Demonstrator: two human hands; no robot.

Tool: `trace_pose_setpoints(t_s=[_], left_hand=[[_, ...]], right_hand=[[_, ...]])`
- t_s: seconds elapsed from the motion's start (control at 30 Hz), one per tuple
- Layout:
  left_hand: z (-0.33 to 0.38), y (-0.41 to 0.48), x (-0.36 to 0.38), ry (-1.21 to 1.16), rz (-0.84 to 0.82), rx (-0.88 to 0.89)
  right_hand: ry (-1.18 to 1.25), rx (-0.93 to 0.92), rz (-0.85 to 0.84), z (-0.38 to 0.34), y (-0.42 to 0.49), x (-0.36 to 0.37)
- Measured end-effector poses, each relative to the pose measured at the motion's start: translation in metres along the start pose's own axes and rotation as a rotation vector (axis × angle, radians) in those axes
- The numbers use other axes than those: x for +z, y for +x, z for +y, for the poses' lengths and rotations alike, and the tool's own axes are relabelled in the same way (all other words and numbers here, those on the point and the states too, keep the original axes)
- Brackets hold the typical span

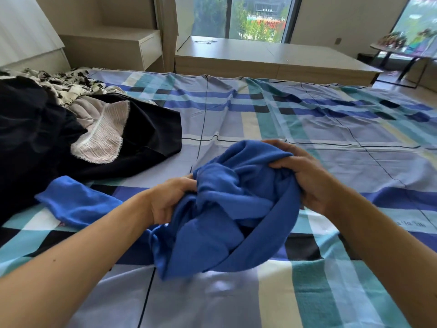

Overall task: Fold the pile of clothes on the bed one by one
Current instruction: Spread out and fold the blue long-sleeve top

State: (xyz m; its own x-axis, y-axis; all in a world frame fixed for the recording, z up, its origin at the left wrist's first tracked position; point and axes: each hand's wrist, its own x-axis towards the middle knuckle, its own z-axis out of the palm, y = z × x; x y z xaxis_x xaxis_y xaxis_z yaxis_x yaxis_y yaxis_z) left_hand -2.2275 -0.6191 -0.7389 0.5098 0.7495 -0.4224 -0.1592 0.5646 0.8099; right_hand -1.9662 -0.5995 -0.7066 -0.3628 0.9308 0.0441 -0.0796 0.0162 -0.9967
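Above the bed (307,119), both hands grip the bunched blue garment (236,209).

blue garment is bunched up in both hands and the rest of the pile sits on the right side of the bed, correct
Not quite. The head view shows the pile of clothes on the left side of the bed, not the right. The blue garment is indeed bunched up, gripped by the left hand and the right hand.
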Motion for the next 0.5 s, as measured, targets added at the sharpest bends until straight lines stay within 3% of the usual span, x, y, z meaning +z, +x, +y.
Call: trace_pose_setpoints(t_s=[0.07, 0.2, 0.37, 0.43, 0.5], left_hand=[[0.007, -0.005, 0.006, -0.083, -0.019, -0.012], [0.013, -0.013, 0.011, -0.254, -0.024, 0.086], [0.018, -0.018, 0.017, -0.397, 0.013, 0.324], [0.019, -0.019, 0.019, -0.415, 0.018, 0.398], [0.018, -0.018, 0.02, -0.415, 0.021, 0.441]], right_hand=[[-0.094, -0.051, 0.044, -0.003, 0.002, -0.006], [-0.502, -0.172, 0.225, 0.006, 0.006, -0.009], [-0.807, -0.176, 0.369, 0.011, 0.001, 0.007], [-0.71, -0.273, 0.354, 0.002, -0.004, 0.015], [-0.471, -0.244, 0.126, -0.009, -0.01, 0.022]])
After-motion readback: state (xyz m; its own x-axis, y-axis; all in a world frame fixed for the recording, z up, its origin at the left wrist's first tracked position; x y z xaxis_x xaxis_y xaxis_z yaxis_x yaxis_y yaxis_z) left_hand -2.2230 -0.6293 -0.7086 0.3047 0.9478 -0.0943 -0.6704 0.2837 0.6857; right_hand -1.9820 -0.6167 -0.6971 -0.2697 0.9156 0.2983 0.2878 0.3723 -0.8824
